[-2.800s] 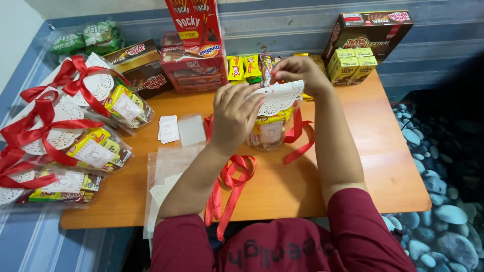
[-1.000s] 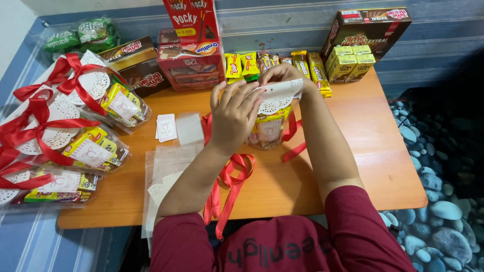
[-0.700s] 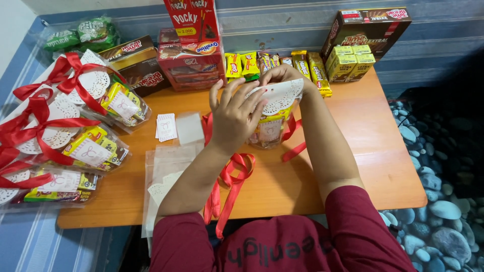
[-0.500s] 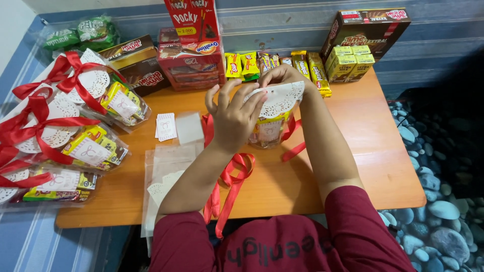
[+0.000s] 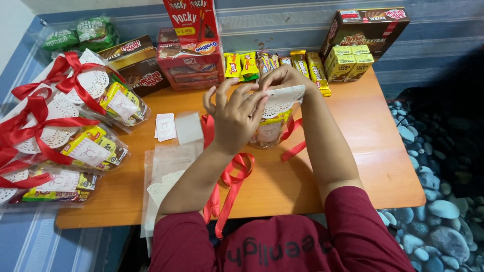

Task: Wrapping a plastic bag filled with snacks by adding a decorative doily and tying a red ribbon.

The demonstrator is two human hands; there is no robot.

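The left hand (image 5: 236,117) has lifted slightly since a moment ago, its fingers now spread loosely over the white doily (image 5: 282,98) capping the clear snack bag (image 5: 269,128). The right hand (image 5: 285,78) pinches the doily's far edge. The bag stands mid-desk (image 5: 363,151), toward the back edge, on red ribbon (image 5: 234,176).

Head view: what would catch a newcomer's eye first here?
Both hands, left hand and right hand, meet at mid-table on a white paper doily topping a clear snack bag. Red ribbon trails toward the near edge. Finished red-bowed bags lie stacked at far left.
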